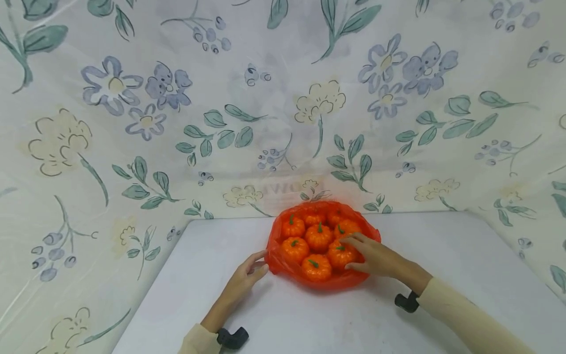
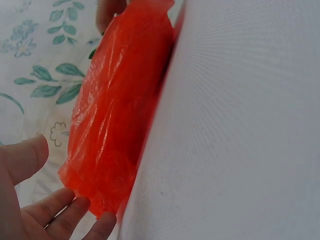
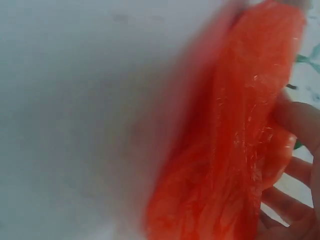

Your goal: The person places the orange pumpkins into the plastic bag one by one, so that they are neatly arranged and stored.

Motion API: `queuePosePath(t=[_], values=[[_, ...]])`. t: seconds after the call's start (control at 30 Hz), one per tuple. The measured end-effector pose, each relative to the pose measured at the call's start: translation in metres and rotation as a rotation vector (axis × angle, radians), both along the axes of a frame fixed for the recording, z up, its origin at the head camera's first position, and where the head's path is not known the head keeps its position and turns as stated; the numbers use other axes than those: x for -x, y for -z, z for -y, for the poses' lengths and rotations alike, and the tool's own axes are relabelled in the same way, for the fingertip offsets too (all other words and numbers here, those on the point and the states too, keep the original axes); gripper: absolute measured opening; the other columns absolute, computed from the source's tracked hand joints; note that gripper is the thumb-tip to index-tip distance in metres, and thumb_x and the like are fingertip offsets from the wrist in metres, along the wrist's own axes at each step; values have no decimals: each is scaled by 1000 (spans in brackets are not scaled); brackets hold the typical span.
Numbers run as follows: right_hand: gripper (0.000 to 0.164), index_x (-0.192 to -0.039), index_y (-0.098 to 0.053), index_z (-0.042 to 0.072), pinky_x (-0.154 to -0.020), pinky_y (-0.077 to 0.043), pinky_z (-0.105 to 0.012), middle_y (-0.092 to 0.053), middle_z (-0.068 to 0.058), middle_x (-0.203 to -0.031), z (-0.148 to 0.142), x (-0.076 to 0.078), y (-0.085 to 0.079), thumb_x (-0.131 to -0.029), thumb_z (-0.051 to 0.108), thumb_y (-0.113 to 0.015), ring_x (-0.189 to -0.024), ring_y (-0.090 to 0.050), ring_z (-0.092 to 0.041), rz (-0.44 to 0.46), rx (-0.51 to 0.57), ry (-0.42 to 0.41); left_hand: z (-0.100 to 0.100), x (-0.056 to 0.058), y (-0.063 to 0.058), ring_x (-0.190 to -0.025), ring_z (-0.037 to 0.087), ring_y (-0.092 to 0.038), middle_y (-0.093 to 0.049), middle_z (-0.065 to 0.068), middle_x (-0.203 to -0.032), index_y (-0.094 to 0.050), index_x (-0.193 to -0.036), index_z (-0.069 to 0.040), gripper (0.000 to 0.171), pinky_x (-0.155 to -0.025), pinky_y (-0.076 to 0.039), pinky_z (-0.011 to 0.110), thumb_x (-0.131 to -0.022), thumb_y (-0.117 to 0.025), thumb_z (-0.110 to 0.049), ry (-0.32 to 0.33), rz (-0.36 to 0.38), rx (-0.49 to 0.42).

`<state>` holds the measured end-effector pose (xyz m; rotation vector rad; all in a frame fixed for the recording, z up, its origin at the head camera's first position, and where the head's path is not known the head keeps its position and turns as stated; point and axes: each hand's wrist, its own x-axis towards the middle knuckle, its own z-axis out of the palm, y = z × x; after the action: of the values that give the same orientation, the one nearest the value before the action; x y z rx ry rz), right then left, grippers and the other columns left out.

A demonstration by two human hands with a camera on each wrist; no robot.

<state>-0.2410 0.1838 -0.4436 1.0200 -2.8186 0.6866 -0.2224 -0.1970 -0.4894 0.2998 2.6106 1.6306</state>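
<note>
A red plastic bag (image 1: 283, 263), its mouth spread wide, sits on the white table with several small orange pumpkins in it. The right hand (image 1: 376, 255) reaches over the bag's right rim; its thumb and fingers are around a green-stemmed pumpkin (image 1: 339, 254). From the right wrist, that pumpkin (image 3: 279, 152) shows between thumb and fingers, partly behind the bag wall (image 3: 225, 150). At the bag's left edge, the left hand (image 1: 245, 275) touches the plastic with its fingertips. In the left wrist view the thumb (image 2: 30, 157) stands apart from the bag (image 2: 112, 105).
The white table (image 1: 309, 319) runs back to a floral-patterned sheet (image 1: 274, 123), which rises behind and along both sides. Black wrist-worn devices sit at the left wrist (image 1: 233, 338) and the right wrist (image 1: 407, 302).
</note>
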Motion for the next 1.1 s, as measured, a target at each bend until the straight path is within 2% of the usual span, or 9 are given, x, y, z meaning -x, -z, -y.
queuePosePath(t=[0.1, 0.27, 0.5, 0.73, 0.8, 0.93, 1.03, 1.1], values=[[61, -140, -53, 12, -89, -59, -40, -49, -12, -135, 1, 1, 8, -89, 38, -75, -120, -58, -32, 19, -14, 11, 1, 0, -1, -131, 30, -53, -50, 7, -151, -49, -146, -14, 53, -118, -29, 60, -97, -60, -33, 10, 3, 2], [63, -141, -54, 12, -86, -60, -38, -48, -11, -128, 1, 0, 18, -89, 41, -74, -111, -61, -28, 4, -4, 24, 0, 0, 0, -132, 29, -53, -51, 6, -151, -50, -146, -15, 52, -119, -28, 60, -98, -60, -32, 8, 8, 6], [65, -144, -52, 14, -86, -60, -38, -47, -11, -127, 2, 0, 18, -90, 43, -72, -108, -61, -26, 20, -24, 47, 0, 2, 1, -131, 30, -53, -51, 7, -151, -50, -146, -15, 51, -119, -28, 61, -99, -59, -32, 16, -2, 11], [61, -142, -56, 15, -91, -59, -44, -48, -13, -127, 3, -2, 17, -91, 47, -68, -114, -56, -28, 19, -14, 112, -1, 1, 0, -131, 30, -54, -53, 6, -149, -52, -144, -15, 50, -118, -29, 61, -98, -60, -32, 10, -3, 17], [55, -138, -59, 13, -92, -58, -46, -49, -12, -127, 3, -1, 15, -93, 44, -67, -115, -56, -29, 1, 24, 147, -2, 1, -1, -130, 30, -55, -53, 6, -149, -52, -144, -15, 49, -117, -30, 61, -98, -60, -32, 14, -12, 20], [44, -129, -63, 5, -94, -56, -49, -53, -14, -126, 3, 6, 12, -95, 33, -68, -116, -55, -31, -104, 108, 186, -2, 1, -1, -130, 30, -55, -54, 6, -149, -52, -144, -15, 50, -118, -30, 61, -98, -60, -32, 14, -13, 23], [45, -131, -62, 2, -96, -54, -51, -54, -17, -133, 3, 12, 10, -95, 28, -69, -120, -53, -35, -150, 131, 197, -2, 1, -1, -131, 30, -55, -54, 6, -149, -52, -144, -16, 50, -118, -29, 61, -98, -60, -33, 10, -3, 21], [46, -133, -60, 2, -98, -53, -54, -52, -19, -139, 3, 16, 10, -95, 28, -68, -124, -52, -39, -146, 128, 208, -1, 1, -2, -131, 30, -54, -53, 6, -149, -52, -144, -16, 50, -118, -30, 61, -98, -60, -33, 12, -5, 22]])
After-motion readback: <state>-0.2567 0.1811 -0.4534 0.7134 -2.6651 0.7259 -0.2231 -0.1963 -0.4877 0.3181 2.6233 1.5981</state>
